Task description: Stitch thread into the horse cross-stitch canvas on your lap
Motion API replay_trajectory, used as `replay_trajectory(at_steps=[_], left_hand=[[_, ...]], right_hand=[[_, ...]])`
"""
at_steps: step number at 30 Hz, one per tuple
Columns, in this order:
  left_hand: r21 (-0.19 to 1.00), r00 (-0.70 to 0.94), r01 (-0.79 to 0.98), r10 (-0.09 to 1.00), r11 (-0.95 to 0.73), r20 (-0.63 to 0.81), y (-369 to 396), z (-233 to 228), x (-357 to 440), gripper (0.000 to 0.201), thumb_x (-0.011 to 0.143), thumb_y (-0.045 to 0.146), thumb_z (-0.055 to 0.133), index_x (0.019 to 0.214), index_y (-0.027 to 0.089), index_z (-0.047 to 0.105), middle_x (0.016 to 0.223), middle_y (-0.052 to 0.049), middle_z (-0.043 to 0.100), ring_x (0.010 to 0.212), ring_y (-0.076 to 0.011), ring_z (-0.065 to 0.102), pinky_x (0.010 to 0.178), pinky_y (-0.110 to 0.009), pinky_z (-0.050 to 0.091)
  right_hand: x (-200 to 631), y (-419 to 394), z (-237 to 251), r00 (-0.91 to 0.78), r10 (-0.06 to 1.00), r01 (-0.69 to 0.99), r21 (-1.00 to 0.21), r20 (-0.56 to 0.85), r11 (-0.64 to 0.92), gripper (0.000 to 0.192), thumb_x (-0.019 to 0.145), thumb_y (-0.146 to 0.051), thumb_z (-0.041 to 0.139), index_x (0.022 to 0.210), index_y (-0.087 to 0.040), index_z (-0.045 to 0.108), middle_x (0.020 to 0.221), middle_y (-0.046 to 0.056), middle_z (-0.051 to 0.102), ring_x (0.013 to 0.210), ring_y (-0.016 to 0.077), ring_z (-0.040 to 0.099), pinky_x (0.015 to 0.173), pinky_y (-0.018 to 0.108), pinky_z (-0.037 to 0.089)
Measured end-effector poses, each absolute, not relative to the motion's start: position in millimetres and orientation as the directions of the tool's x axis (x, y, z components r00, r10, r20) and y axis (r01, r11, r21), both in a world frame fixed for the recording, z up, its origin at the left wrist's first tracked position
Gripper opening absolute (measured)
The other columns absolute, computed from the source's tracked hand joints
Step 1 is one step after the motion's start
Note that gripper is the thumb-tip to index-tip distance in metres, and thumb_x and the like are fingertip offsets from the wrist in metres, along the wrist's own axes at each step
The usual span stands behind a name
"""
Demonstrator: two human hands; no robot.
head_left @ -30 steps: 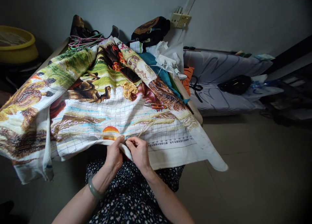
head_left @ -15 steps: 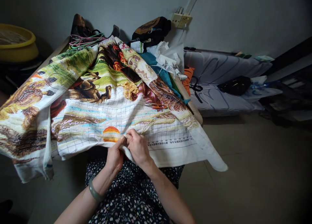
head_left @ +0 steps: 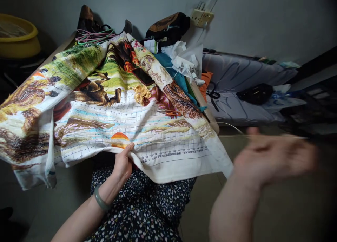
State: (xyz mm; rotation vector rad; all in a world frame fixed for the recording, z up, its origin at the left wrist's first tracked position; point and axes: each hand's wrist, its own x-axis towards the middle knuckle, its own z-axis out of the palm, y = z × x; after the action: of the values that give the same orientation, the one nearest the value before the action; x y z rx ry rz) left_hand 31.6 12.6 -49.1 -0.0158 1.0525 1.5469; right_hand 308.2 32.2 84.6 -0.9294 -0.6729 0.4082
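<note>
- We judge the step in hand to be drawing a stitch through: a pale thread (head_left: 184,141) runs taut from the cross-stitch cloth (head_left: 126,119) out to our right hand (head_left: 271,157).
- Right hand is flung wide to the right and blurred; its fingers look pinched on the thread's far end, though we cannot tell for sure.
- Left hand (head_left: 122,164) grips the cloth's folded near edge, just below the orange sun motif (head_left: 119,140), thumb on top.
- Cloth lies draped over the bench (head_left: 207,115) and our lap.
- Next move, we judge, calls for bringing the needle back close by the left fingers; needle itself not discernible.
</note>
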Motion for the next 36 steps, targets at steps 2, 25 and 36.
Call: replay_trajectory(at_steps=[2, 25, 36], left_hand=[[0.592, -0.289, -0.796, 0.78, 0.127, -0.556, 12.7, -48.3, 30.9, 0.029, 0.062, 0.011, 0.078, 0.089, 0.015, 0.068, 0.092, -0.004, 0.071, 0.095, -0.0185, 0.064, 0.092, -0.03, 0.048], [0.534, -0.193, -0.825, 0.795, 0.187, -0.575, 12.0, -45.7, 29.3, 0.018, 0.061, 0.015, 0.078, 0.075, 0.013, 0.066, 0.073, -0.002, 0.066, 0.069, -0.0141, 0.061, 0.07, -0.027, 0.049], [0.589, -0.261, -0.797, 0.802, 0.136, -0.538, 12.3, -45.4, 30.0, 0.029, 0.058, 0.011, 0.079, 0.083, 0.013, 0.066, 0.081, -0.002, 0.068, 0.077, -0.0151, 0.062, 0.076, -0.028, 0.049]], right_hand=[[261.3, 33.3, 54.5, 0.51, 0.751, -0.005, -0.872, 0.419, 0.49, 0.022, 0.079, -0.02, 0.067, 0.066, -0.021, 0.05, 0.046, -0.011, 0.04, 0.038, 0.0059, 0.037, 0.055, 0.027, 0.053], [135.1, 13.2, -23.4, -0.109, 0.993, 0.465, -0.88, 0.05, 0.095, 0.023, 0.085, -0.018, 0.05, 0.086, -0.016, 0.072, 0.055, 0.001, 0.063, 0.051, 0.0134, 0.058, 0.048, 0.021, 0.042], [127.4, 11.5, -26.1, -0.072, 0.995, 0.41, -0.912, -0.063, -0.028, 0.016, 0.085, -0.02, 0.05, 0.085, -0.017, 0.065, 0.052, -0.002, 0.06, 0.04, 0.0107, 0.05, 0.043, 0.02, 0.04]])
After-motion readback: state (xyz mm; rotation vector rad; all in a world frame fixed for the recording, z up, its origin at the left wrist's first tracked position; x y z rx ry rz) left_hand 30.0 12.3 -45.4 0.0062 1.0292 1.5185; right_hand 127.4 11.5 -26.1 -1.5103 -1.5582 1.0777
